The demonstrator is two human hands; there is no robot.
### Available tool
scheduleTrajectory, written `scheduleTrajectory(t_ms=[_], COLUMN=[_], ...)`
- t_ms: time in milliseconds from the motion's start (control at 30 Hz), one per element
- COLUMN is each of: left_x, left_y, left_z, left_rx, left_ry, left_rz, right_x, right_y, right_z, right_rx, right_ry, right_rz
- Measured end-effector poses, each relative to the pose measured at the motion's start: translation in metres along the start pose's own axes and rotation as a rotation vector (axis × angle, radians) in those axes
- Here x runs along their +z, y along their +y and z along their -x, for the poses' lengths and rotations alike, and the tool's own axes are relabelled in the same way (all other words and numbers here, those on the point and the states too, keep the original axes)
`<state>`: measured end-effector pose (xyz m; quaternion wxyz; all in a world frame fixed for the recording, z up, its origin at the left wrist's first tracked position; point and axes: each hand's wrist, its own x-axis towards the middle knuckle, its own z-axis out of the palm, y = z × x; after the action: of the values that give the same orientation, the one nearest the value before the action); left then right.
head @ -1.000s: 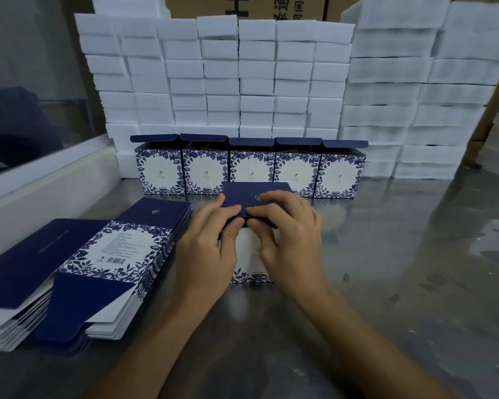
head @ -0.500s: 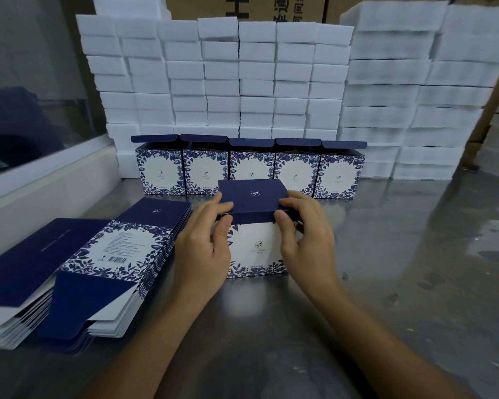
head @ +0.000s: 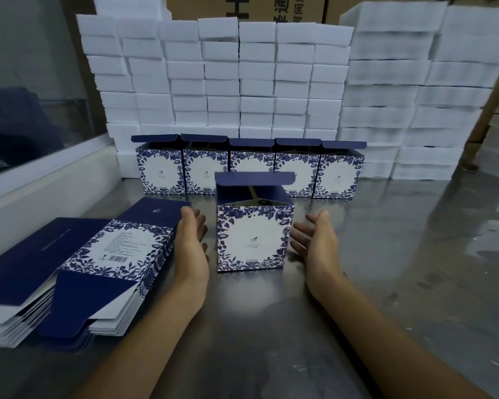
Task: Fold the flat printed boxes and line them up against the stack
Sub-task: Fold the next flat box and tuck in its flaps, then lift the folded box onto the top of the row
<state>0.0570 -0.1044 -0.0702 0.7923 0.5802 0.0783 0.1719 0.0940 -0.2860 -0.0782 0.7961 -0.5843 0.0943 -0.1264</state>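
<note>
Your folded box (head: 252, 236) is standing upright, printed face toward you, lid flap open, while your left hand (head: 191, 249) and right hand (head: 317, 249) are flanking it, fingers (head: 298, 234) spread, gripping nothing.

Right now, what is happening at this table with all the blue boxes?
A person is folding printed cartons. One folded box stands upright on the metal table, lid flap open, between the left hand and right hand, both open and beside it. Five folded boxes stand in a row against the white foam stack. Flat boxes lie piled at the left.
</note>
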Motion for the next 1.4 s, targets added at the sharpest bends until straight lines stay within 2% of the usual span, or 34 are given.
scheduleTrajectory(t_ms=[67,167,267,433,567,633,733,967,1133,1233,1333,1400], left_x=[-0.001,-0.003,-0.004,-0.002,-0.002,0.0,0.011,0.016,0.016,0.017,0.015,0.01], left_y=[0.003,0.001,-0.002,0.002,-0.002,-0.008,-0.014,-0.009,0.006,0.027,0.057,0.079], left_z=[-0.005,-0.009,-0.007,-0.001,0.006,0.01,0.014,0.007,-0.001,-0.019,-0.059,-0.093], left_rx=[-0.103,-0.202,-0.17,-0.114,0.172,0.258,0.411,0.478,0.603,0.659,0.698,0.687], left_ry=[0.053,0.041,-0.027,-0.033,-0.108,-0.145,-0.059,0.253,0.249,0.217,0.252,0.296], left_rz=[0.074,0.101,-0.083,-0.119,-0.358,-0.475,-0.567,-0.775,-0.797,-0.684,-0.627,-0.607], right_x=[-0.006,-0.007,-0.004,-0.005,-0.001,0.002,0.006,0.015,0.013,0.002,-0.008,-0.004], right_y=[-0.003,0.006,0.016,0.015,0.011,0.007,0.002,0.005,0.011,0.015,0.022,0.027], right_z=[-0.008,-0.009,-0.006,-0.003,0.008,0.018,0.031,0.05,0.041,0.02,-0.001,-0.005], right_rx=[0.084,0.047,-0.12,-0.186,-0.232,-0.274,-0.363,-0.511,-0.615,-0.564,-0.457,-0.475], right_ry=[0.023,-0.115,-0.182,-0.201,-0.234,-0.261,-0.287,-0.42,-0.426,-0.325,-0.217,-0.275], right_rz=[-0.025,0.185,0.444,0.482,0.466,0.44,0.427,0.479,0.468,0.701,1.31,1.487])
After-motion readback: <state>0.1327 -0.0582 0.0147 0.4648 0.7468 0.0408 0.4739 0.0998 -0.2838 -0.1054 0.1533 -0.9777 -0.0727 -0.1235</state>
